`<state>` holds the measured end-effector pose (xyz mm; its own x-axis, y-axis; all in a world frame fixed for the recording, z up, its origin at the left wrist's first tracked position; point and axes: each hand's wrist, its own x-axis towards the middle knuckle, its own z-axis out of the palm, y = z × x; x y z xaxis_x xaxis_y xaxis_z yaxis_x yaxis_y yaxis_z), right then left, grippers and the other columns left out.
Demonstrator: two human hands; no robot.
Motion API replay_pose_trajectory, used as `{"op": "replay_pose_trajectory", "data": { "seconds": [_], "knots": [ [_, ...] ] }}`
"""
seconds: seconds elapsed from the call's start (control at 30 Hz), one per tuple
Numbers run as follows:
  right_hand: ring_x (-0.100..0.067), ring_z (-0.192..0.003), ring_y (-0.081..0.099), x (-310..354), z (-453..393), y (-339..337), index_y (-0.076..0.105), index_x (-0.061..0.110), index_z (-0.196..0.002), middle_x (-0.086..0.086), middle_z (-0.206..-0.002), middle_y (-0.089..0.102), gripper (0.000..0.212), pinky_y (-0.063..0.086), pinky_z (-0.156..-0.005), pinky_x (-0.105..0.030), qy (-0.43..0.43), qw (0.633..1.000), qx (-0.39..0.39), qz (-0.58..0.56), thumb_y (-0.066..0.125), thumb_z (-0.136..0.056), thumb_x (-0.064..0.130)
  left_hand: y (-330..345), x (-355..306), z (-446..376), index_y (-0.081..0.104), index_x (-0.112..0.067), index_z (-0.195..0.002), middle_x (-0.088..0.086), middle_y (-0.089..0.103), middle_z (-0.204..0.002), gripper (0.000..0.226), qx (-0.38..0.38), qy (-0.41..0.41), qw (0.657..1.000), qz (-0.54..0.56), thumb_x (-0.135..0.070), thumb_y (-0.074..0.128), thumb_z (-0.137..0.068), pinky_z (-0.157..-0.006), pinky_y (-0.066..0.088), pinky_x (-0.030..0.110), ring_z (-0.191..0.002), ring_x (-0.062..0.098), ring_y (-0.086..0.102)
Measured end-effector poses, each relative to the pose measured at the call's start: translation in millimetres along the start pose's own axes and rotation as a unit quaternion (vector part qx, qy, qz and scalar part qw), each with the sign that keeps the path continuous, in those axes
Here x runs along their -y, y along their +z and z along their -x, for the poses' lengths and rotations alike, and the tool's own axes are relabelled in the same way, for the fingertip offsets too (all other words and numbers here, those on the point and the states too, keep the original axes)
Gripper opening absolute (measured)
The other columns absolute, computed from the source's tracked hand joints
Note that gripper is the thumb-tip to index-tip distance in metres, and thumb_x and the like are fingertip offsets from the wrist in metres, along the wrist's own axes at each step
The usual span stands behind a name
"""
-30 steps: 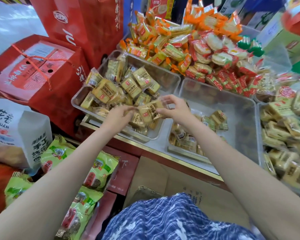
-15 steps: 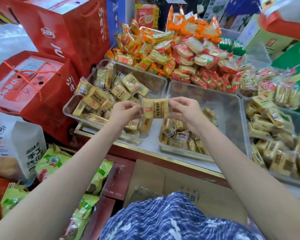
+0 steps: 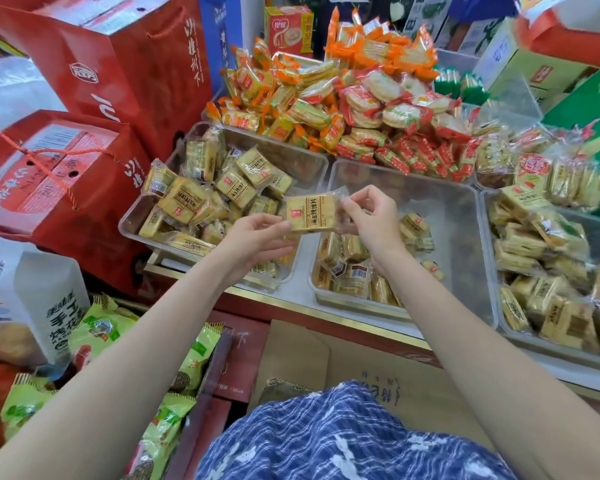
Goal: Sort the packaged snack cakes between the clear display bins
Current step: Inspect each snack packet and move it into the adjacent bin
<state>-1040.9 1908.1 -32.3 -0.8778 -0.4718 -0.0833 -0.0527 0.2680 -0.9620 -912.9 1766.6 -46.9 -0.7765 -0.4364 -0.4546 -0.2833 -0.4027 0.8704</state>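
held pack: one yellow snack cake pack (image 3: pixel 311 214), mid-frame, in the air over the gap between the left bin (image 3: pixel 174 195) and the middle bin (image 3: pixel 430 188).
left hand: your left hand (image 3: pixel 253 240) pinches the pack's left edge, thumb and fingertips curled onto the wrapper.
right hand: your right hand (image 3: pixel 371 220) pinches the right edge seal, other fingers loosely curled.
left bin state: piled with the same yellow packs, upper-left of centre.
middle bin state: a few packs along its near edge, mostly bare floor behind.
right bin: right bin (image 3: pixel 492 237) at frame right, full of similar packs.
step: you look to be reading the label, my guess, before picking a bin.
advice: hold it flat, label up, grip only the seals so the cake isn't crushed; let go with one hand, then lay it in rather than toss it.
vs 0.5 s ago: same two-hand pinch; pack looks shifted slightly right toward the middle bin; bins unchanged.
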Motion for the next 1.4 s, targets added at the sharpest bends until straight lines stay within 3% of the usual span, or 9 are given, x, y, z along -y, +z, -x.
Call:
{"op": "replay_pose_trajectory", "data": {
  "seconds": [0.23, 0.47, 0.73, 0.87, 0.97, 1.1, 1.2, 1.3, 1.4],
  "knots": [
    [-0.026, -0.098, 0.064, -4, -2, -14, 0.062, 0.006, -0.09, -0.014, -0.097, 0.066, 0.01, 0.05, -0.097, -0.037, 0.121, 0.978, 0.089, -0.146, 0.067, -0.084, 0.0, 4, -7, -8, 0.06, -0.004, -0.086, 0.011, 0.068, -0.093, 0.011, -0.033, 0.005, 0.998, 0.052, 0.006, 0.061, -0.084, -0.073, 0.056, 0.017, -0.081, 0.015, 0.068],
    [-0.013, -0.064, 0.07, -8, -2, -19, 0.049, 0.006, -0.076, -0.012, -0.084, 0.065, 0.022, 0.058, -0.069, -0.022, 0.145, 0.967, 0.048, -0.204, 0.056, -0.087, -0.012, 13, -8, -11, 0.065, -0.006, -0.085, 0.007, 0.07, -0.087, 0.011, -0.022, 0.015, 0.997, 0.066, 0.005, 0.061, -0.084, -0.073, 0.055, 0.016, -0.083, 0.013, 0.068],
    [-0.015, -0.085, 0.066, -39, -24, -41, 0.054, 0.01, -0.088, -0.008, -0.1, 0.061, 0.016, 0.055, -0.08, -0.028, 0.202, 0.967, -0.127, -0.089, 0.06, -0.087, -0.005, 8, -3, -20, 0.062, -0.01, -0.1, 0.01, 0.065, -0.11, 0.013, -0.071, 0.021, 0.987, -0.14, -0.004, 0.052, -0.094, -0.082, 0.052, 0.024, -0.094, 0.015, 0.065],
    [-0.017, -0.102, 0.051, -40, -23, -37, 0.05, 0.011, -0.124, -0.005, -0.127, 0.046, 0.037, 0.038, -0.062, -0.017, 0.159, 0.968, -0.132, 0.145, 0.055, -0.089, 0.0, -16, 5, -23, 0.062, -0.014, -0.109, 0.003, 0.063, -0.11, 0.02, -0.137, 0.061, 0.922, -0.358, -0.008, 0.05, -0.094, -0.082, 0.045, 0.031, -0.1, 0.018, 0.058],
    [-0.005, -0.085, 0.047, -32, -25, -24, 0.055, 0.011, -0.118, -0.006, -0.129, 0.044, 0.03, 0.035, -0.071, -0.018, 0.067, 0.974, -0.1, 0.189, 0.051, -0.09, 0.001, -46, 11, -23, 0.059, -0.013, -0.117, 0.01, 0.059, -0.12, 0.025, -0.175, 0.062, 0.837, -0.515, -0.017, 0.054, -0.093, -0.088, 0.045, 0.04, -0.105, 0.029, 0.055],
    [-0.015, -0.094, 0.055, -26, -33, 19, 0.06, 0.01, -0.107, -0.003, -0.114, 0.049, 0.018, 0.04, -0.087, -0.024, -0.075, 0.964, 0.009, 0.253, 0.055, -0.09, 0.006, -77, 32, -17, 0.047, -0.01, -0.133, 0.017, 0.029, -0.15, 0.042, -0.204, -0.002, 0.738, -0.643, -0.028, 0.044, -0.096, -0.113, 0.011, 0.048, -0.142, 0.037, 0.012],
    [-0.025, -0.112, 0.05, -26, -42, 58, 0.057, 0.01, -0.118, -0.009, -0.123, 0.051, 0.03, 0.033, -0.09, -0.025, -0.152, 0.897, 0.193, 0.369, 0.059, -0.091, 0.022, -84, 48, -15, 0.045, -0.003, -0.137, 0.021, 0.03, -0.151, 0.053, -0.21, 0.066, 0.723, -0.655, -0.03, 0.035, -0.093, -0.114, 0.006, 0.047, -0.144, 0.04, 0.01],
    [-0.032, -0.121, 0.045, -26, -47, 94, 0.048, 0.015, -0.131, -0.012, -0.13, 0.048, 0.042, 0.028, -0.103, -0.046, -0.214, 0.693, 0.29, 0.624, 0.054, -0.093, 0.03, -84, 46, -19, 0.036, -0.009, -0.144, 0.013, 0.023, -0.155, 0.05, -0.194, 0.036, 0.723, -0.662, -0.027, 0.04, -0.097, -0.114, 0.001, 0.042, -0.145, 0.034, 0.005],
    [-0.036, -0.127, 0.04, -34, -52, 122, 0.043, 0.016, -0.135, -0.013, -0.132, 0.049, 0.043, 0.025, -0.106, -0.054, -0.172, 0.608, 0.311, 0.709, 0.051, -0.094, 0.022, -85, 45, -21, 0.032, -0.01, -0.145, 0.01, 0.018, -0.157, 0.051, -0.194, 0.033, 0.728, -0.657, -0.026, 0.038, -0.097, -0.115, -0.002, 0.042, -0.146, 0.032, -0.001]
  ]
}}
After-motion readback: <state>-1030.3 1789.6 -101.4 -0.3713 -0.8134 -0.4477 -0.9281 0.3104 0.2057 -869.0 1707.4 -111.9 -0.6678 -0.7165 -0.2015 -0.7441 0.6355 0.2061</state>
